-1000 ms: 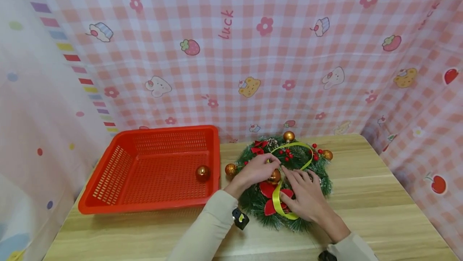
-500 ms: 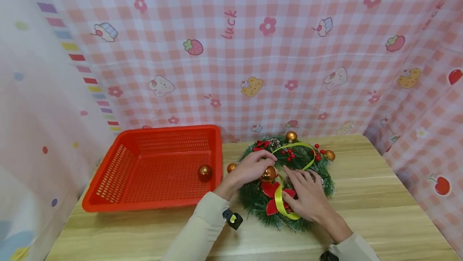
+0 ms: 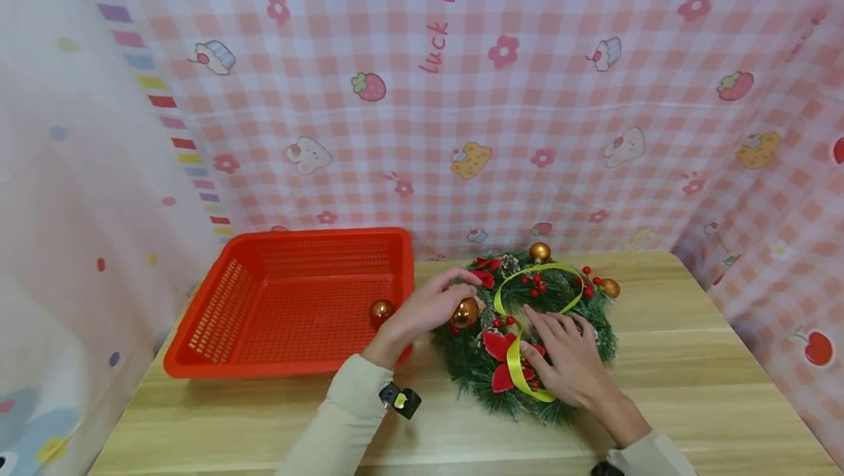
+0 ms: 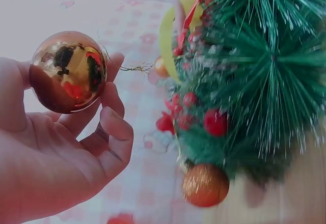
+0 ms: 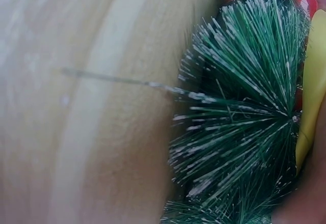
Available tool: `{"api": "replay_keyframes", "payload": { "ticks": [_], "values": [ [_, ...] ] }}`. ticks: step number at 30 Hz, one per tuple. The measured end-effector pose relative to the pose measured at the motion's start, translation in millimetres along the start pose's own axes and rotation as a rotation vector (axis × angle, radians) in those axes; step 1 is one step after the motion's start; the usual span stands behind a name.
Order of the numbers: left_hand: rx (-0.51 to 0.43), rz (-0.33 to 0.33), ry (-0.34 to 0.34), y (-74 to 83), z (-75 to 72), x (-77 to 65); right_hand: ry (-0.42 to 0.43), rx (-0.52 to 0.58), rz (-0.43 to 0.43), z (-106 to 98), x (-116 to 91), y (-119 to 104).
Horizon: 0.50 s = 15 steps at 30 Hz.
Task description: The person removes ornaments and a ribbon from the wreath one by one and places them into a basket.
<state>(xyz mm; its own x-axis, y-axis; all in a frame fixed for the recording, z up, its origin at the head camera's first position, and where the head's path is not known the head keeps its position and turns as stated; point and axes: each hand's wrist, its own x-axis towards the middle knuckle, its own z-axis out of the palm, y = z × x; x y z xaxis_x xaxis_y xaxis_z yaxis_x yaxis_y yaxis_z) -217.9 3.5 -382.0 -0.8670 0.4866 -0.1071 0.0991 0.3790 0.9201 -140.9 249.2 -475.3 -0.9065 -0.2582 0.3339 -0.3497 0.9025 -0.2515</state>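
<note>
My left hand (image 3: 428, 309) holds a shiny copper-coloured Christmas ball (image 3: 465, 312) over the left side of a green wreath (image 3: 471, 370). In the left wrist view, the ball (image 4: 69, 71) sits between thumb and fingers, and a thin gold wire loop (image 4: 135, 68) sticks out from it. My right hand (image 3: 570, 359) rests on the wreath's right side with its fingers spread loosely. Beside its thumb runs a yellow ribbon (image 3: 516, 366), looping across the wreath. Red poinsettia petals (image 3: 501, 377) lie under the ribbon. The right wrist view shows mostly pine needles (image 5: 244, 102).
A red plastic basket (image 3: 290, 371) stands to the left on the wooden table (image 3: 686, 388), with another copper ball (image 3: 381, 312) inside. Gold balls (image 3: 540, 252) and red berries (image 3: 537, 285) decorate the wreath's far side. A checked curtain (image 3: 369, 132) hangs behind.
My left hand has moved left with the copper ball, from the wreath's middle to its left side. The right hand stays in place on the wreath.
</note>
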Motion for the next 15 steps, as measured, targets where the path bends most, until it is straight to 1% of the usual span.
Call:
{"api": "replay_keyframes", "payload": {
  "ticks": [5,10,15],
  "values": [
    [-0.002,-0.001,0.035,-3.3,-16.8,-10.5,-0.006,0.006,0.011,1,-1,-1],
    [-0.036,0.011,0.066,-8.2,-34.3,-19.6,-0.009,0.002,0.007,0,0,-2],
    [-0.067,0.003,0.113,-13.9,-51.5,-29.4,-0.012,0.001,0.0,0,2,-4]
  ]
}}
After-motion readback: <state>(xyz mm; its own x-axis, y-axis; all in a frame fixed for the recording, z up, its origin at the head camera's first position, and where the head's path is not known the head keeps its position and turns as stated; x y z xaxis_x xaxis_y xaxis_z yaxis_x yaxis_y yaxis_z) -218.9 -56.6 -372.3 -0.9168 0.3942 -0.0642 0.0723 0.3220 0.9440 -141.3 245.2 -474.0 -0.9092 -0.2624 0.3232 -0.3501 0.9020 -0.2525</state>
